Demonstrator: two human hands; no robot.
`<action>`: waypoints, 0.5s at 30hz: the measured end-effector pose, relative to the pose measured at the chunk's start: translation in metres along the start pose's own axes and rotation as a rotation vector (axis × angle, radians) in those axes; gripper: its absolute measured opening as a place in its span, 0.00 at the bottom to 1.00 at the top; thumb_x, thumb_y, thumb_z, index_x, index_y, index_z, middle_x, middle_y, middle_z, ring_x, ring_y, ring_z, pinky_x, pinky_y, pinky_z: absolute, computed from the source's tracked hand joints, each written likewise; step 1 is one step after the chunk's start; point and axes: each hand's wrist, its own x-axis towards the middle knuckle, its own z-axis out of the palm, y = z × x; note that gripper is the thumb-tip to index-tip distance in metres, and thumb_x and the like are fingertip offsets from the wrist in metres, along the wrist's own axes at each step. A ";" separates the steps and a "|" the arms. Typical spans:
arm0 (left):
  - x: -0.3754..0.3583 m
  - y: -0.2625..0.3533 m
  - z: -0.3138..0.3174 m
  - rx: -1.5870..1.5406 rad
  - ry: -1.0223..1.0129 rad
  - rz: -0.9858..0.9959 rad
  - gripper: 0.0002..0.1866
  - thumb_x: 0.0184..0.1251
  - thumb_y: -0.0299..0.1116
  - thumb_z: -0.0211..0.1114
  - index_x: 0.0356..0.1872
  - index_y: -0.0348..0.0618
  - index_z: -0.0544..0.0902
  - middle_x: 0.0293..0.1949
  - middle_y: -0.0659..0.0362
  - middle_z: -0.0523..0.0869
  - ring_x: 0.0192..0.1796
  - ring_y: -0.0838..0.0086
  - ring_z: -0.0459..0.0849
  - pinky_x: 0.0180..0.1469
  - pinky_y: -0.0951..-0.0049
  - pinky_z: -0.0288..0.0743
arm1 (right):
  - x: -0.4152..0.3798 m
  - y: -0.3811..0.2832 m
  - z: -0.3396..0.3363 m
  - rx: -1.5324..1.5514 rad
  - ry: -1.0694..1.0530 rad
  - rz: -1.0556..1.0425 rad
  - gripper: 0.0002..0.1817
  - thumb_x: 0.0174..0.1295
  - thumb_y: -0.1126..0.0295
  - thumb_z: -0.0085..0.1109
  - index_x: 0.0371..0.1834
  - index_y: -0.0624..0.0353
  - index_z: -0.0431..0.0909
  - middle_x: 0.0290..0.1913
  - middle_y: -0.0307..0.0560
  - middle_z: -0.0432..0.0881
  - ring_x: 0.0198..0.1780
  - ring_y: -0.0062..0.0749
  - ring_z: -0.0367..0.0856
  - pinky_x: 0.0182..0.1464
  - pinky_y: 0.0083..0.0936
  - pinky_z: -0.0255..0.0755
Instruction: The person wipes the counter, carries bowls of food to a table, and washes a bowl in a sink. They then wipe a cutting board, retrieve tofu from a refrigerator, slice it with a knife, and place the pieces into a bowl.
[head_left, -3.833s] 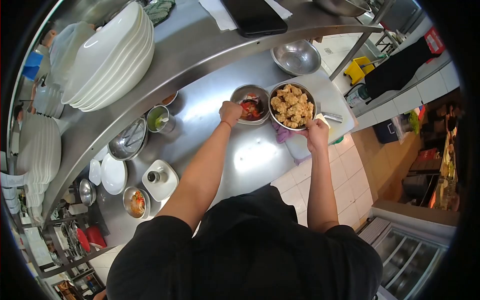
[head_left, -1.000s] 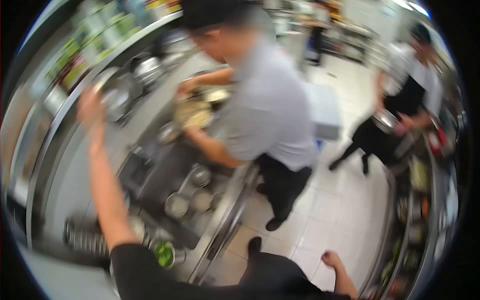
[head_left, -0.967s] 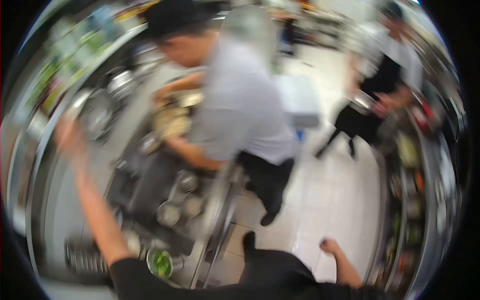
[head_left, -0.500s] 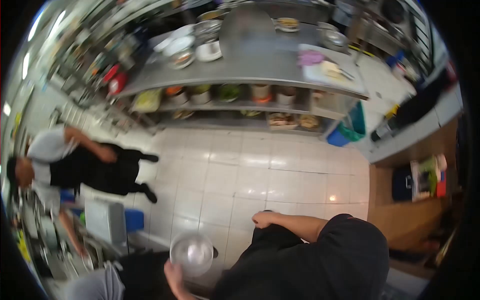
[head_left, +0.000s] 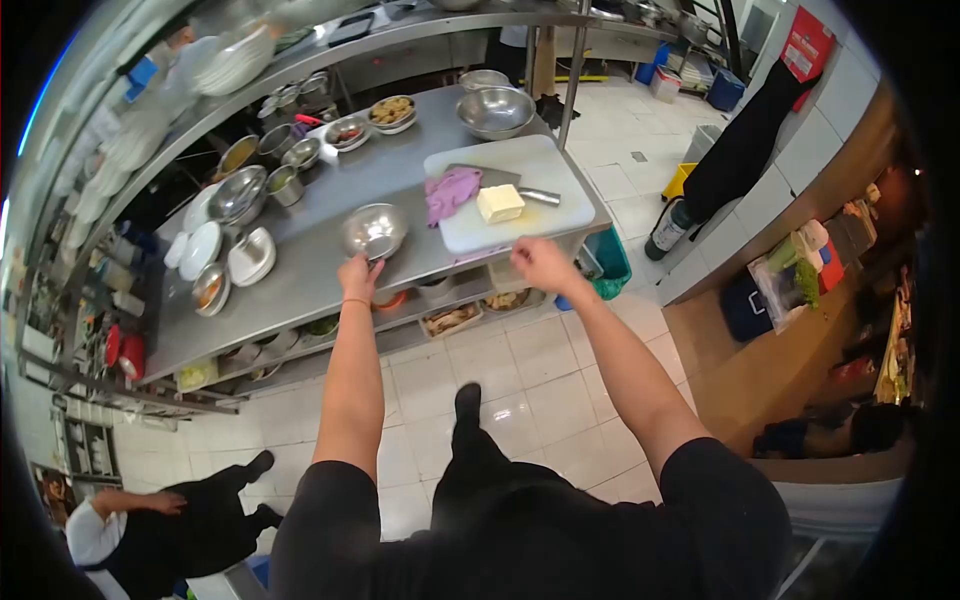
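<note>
My left hand (head_left: 359,276) grips the near rim of a shiny metal bowl (head_left: 375,232) at the front edge of the steel worktable. The bowl looks empty. My right hand (head_left: 545,266) is closed in a loose fist just off the near edge of a white cutting board (head_left: 470,232), with nothing visible in it. On the board are a pale yellow block (head_left: 500,204), perhaps butter or tofu, a crumpled purple cloth (head_left: 453,195) and a cleaver (head_left: 540,196) whose blade lies partly behind the block.
A large steel bowl (head_left: 496,112) stands behind the board. Several bowls and white dishes (head_left: 201,250) fill the table's left side. A raised shelf (head_left: 420,28) runs along the back. A green-lined bin (head_left: 608,262) stands at the right end; a co-worker (head_left: 165,535) is at lower left.
I have turned and come up to the worktable. The metal bowl has gone from low at the left to the table edge. My right arm has reached forward to the board.
</note>
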 end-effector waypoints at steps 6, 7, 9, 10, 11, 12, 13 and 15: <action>-0.035 -0.067 0.069 0.162 0.209 0.138 0.09 0.68 0.30 0.61 0.36 0.42 0.68 0.37 0.57 0.77 0.34 0.74 0.75 0.26 0.72 0.67 | 0.099 0.086 -0.055 -0.175 0.047 0.062 0.13 0.55 0.70 0.59 0.42 0.63 0.78 0.40 0.63 0.82 0.44 0.56 0.80 0.46 0.42 0.73; -0.012 -0.120 0.077 0.483 -0.012 0.431 0.11 0.66 0.29 0.62 0.43 0.40 0.70 0.42 0.56 0.76 0.39 0.74 0.76 0.33 0.73 0.72 | 0.114 0.102 -0.055 -0.273 0.017 0.001 0.17 0.53 0.70 0.60 0.47 0.62 0.77 0.45 0.63 0.80 0.47 0.57 0.79 0.50 0.43 0.72; -0.048 -0.106 0.153 0.933 -0.268 1.055 0.25 0.59 0.41 0.68 0.53 0.41 0.71 0.47 0.54 0.75 0.50 0.61 0.76 0.55 0.55 0.71 | 0.139 0.131 -0.043 -0.375 -0.075 -0.179 0.28 0.50 0.69 0.62 0.58 0.62 0.72 0.54 0.64 0.77 0.54 0.59 0.75 0.57 0.43 0.69; -0.058 -0.073 0.186 1.033 -0.476 0.944 0.33 0.51 0.40 0.71 0.58 0.41 0.71 0.52 0.48 0.74 0.59 0.54 0.70 0.64 0.52 0.61 | 0.156 0.153 -0.032 -0.326 -0.197 -0.218 0.33 0.49 0.69 0.63 0.63 0.60 0.69 0.55 0.63 0.77 0.55 0.58 0.75 0.58 0.42 0.70; -0.035 -0.086 0.209 0.936 -0.653 1.139 0.30 0.45 0.40 0.73 0.51 0.42 0.76 0.48 0.49 0.76 0.54 0.53 0.74 0.60 0.53 0.65 | 0.160 0.141 -0.028 -0.215 -0.229 -0.116 0.29 0.47 0.69 0.65 0.56 0.60 0.72 0.50 0.62 0.77 0.50 0.56 0.76 0.52 0.41 0.72; -0.016 -0.101 0.234 1.065 -0.672 1.132 0.29 0.36 0.41 0.76 0.45 0.44 0.79 0.44 0.51 0.79 0.50 0.54 0.77 0.56 0.55 0.68 | 0.173 0.143 -0.023 -0.300 -0.414 0.057 0.25 0.45 0.68 0.68 0.49 0.60 0.73 0.41 0.59 0.78 0.42 0.54 0.76 0.44 0.40 0.71; -0.019 -0.070 0.242 1.405 -0.891 1.010 0.28 0.33 0.42 0.78 0.41 0.46 0.80 0.40 0.54 0.81 0.48 0.56 0.79 0.51 0.52 0.70 | 0.174 0.185 -0.004 -0.164 -0.335 -0.175 0.23 0.43 0.69 0.69 0.42 0.60 0.71 0.33 0.55 0.75 0.36 0.51 0.74 0.40 0.40 0.68; -0.009 -0.095 0.251 1.590 -0.967 1.022 0.34 0.32 0.39 0.79 0.49 0.50 0.80 0.47 0.50 0.79 0.52 0.53 0.78 0.48 0.50 0.72 | 0.172 0.140 -0.021 -0.099 -0.375 0.143 0.28 0.41 0.72 0.71 0.47 0.60 0.67 0.27 0.50 0.76 0.30 0.44 0.76 0.34 0.36 0.71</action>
